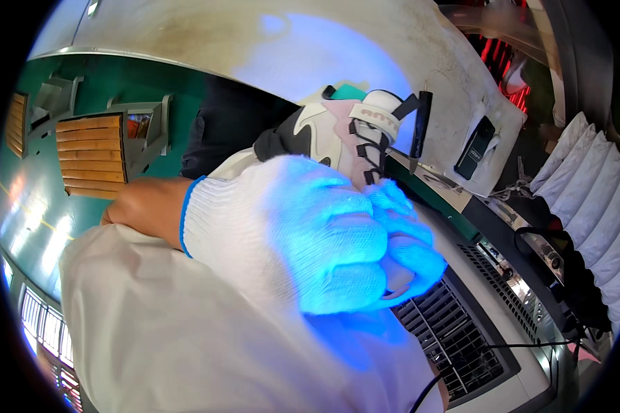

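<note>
Over a dark slatted metal grille (455, 344), two white knitted-gloved hands, left (289, 234) and right (403, 237), are clenched together under blue light. What is grasped cannot be told. Just beyond them, a white, pink and black sneaker (337, 134) is seen.

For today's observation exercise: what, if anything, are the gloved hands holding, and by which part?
The gloved left hand covers the near end of a white, pink and black sneaker. The exact grip, and the right hand, cannot be told.

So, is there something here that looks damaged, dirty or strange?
Nothing looks damaged. Two things stand out: the white work surface behind the sneaker is stained brown and grimy, and the gloved hands, closed together over the vent grille, glow bright blue from a light.
</note>
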A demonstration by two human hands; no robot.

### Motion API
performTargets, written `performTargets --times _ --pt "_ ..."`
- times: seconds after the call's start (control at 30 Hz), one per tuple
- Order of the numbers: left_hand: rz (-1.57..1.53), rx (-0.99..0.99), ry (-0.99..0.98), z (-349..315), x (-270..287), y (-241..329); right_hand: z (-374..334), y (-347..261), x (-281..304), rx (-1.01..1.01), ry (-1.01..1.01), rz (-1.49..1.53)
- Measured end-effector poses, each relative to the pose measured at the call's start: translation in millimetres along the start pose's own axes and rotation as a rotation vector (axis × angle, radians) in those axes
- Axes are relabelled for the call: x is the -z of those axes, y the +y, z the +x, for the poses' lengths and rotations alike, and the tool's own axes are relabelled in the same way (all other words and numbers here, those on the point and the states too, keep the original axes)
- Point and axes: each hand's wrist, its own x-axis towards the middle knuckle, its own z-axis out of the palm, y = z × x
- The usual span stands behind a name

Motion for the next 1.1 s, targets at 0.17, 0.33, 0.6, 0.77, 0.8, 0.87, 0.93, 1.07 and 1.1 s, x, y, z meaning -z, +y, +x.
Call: performTargets --times 0.17,0.33,0.6,0.77,0.8,0.87,0.93,1.07,1.1 --pt "-0.080 0.332 -0.129 26 -8 -18 -7 2 10 -0.020 0.048 0.007" --pt "-0.094 0.544 -0.137 35 -22 -6 -12 -1 15 -0.024 0.080 0.011" --pt "-0.029 0.409 -0.135 23 -33 -5 -9 -8 16 -0.044 0.043 -0.031" --pt "-0.027 0.423 -0.126 15 -30 -5 5 -17 20 -0.064 -0.051 -0.026" --pt "-0.046 0.401 -0.102 15 -29 -5 7 -18 21 -0.071 -0.067 -0.026" --pt "-0.091 0.356 -0.049 12 -18 -8 16 -23 20 -0.093 -0.104 -0.032" --pt "-0.053 0.293 0.002 4 -12 -12 22 -26 20 -0.119 -0.135 -0.041" --pt "-0.048 0.389 0.223 -34 -7 -24 28 -33 16 -0.228 -0.142 -0.036" --pt "-0.001 0.440 0.254 -50 -6 -30 30 -36 16 -0.278 -0.127 -0.027"
